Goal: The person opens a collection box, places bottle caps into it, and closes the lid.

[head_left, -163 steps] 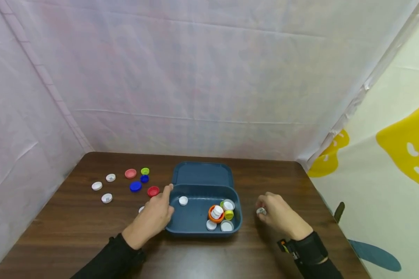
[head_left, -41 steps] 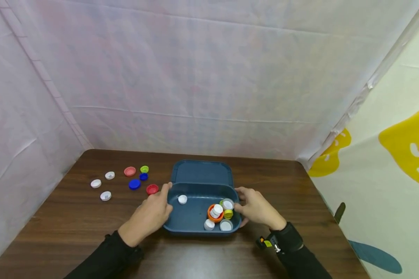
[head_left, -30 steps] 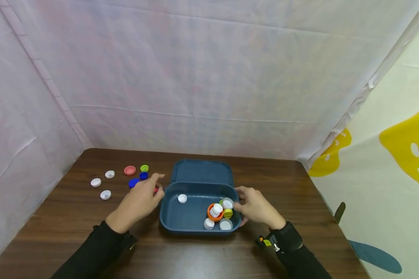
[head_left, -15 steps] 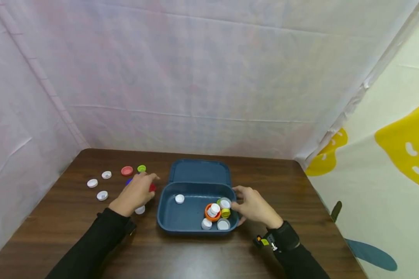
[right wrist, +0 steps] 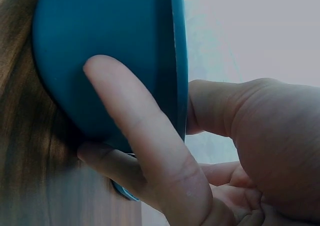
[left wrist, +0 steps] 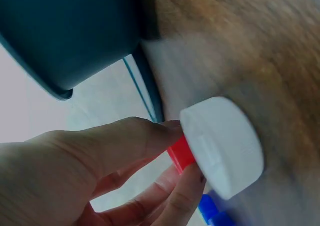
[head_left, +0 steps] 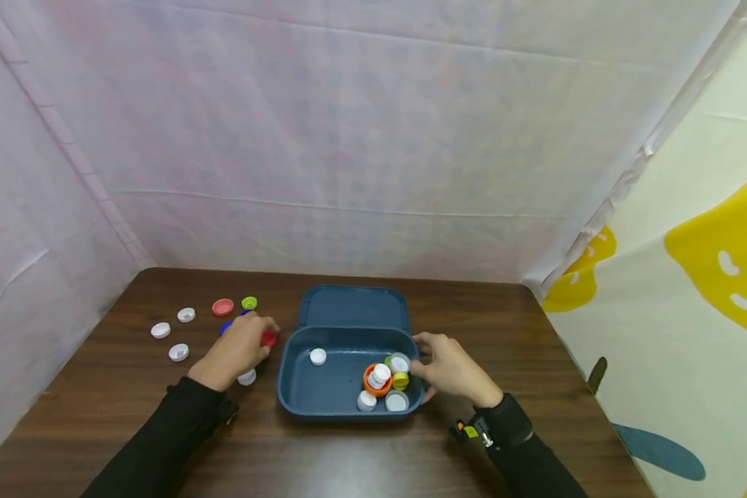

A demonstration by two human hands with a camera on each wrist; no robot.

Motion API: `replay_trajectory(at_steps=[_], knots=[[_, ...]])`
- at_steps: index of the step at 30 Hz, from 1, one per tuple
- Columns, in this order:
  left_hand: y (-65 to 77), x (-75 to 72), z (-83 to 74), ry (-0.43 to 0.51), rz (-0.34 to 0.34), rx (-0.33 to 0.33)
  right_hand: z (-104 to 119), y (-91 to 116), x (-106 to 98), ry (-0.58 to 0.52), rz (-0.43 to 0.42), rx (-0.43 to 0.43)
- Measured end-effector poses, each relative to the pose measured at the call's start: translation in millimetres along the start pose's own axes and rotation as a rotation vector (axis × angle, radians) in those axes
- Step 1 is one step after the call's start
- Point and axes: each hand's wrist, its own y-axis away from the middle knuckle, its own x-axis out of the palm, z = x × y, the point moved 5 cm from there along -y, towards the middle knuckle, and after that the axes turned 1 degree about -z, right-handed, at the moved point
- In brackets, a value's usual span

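My left hand (head_left: 239, 349) is over the table left of the box, pinching a red bottle cap (head_left: 268, 339) between thumb and finger. The red cap (left wrist: 181, 154) is partly hidden in the left wrist view by a white cap (left wrist: 225, 147), which stands closer to the camera. The dark blue plastic box (head_left: 286, 398) holds several caps, mostly grouped at its right end. My right hand (head_left: 451, 370) grips the box's right wall. In the right wrist view, the thumb is over the rim and fingers (right wrist: 150, 136) lie along the outside.
Left of the box lie white caps (head_left: 178, 353), a pink-red cap (head_left: 222, 308), a green cap (head_left: 249, 303) and blue caps partly covered by my left hand. The box's lid (head_left: 355, 308) lies behind it. White sheeting (head_left: 348, 173) hangs behind the table.
My left hand has left the box's left rim and moved left to the red cap. My right hand, earlier at a small white cap on the table, now grips the box's right side.
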Motion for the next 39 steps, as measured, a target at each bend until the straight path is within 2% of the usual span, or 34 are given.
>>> replay_trajectory(at_steps=[3,5,10,14,20,26,32,39], knots=[[2.2,-8.0,-5.7,0.017,-0.014,-0.038,0.0,-0.4,0.2,0.001,-0.001,0.003],[3.2,-13.1,-9.6,0.032,-0.044,-0.041,-0.2,-0.6,0.1,0.001,-0.003,0.007],[11.7,-27.8,-32.7,0.065,-0.136,0.027,-1.0,-0.8,0.3,0.008,0.000,0.016],[20.1,-31.7,-57.5,0.094,-0.144,0.091,-1.9,-1.2,0.3,0.009,-0.001,0.017],[28.5,-15.5,-85.1,0.117,-0.071,0.121,-2.1,-1.7,0.2,0.002,-0.008,0.020],[34.2,6.6,-103.3,0.112,0.027,0.157,-2.2,-1.4,0.8,0.002,-0.007,0.021],[37.6,18.3,-109.1,0.097,0.062,0.191,-1.6,-1.9,0.9,-0.003,-0.007,0.020],[36.7,16.8,-109.6,0.128,0.068,0.151,-1.5,-1.3,0.7,0.004,0.001,0.009]])
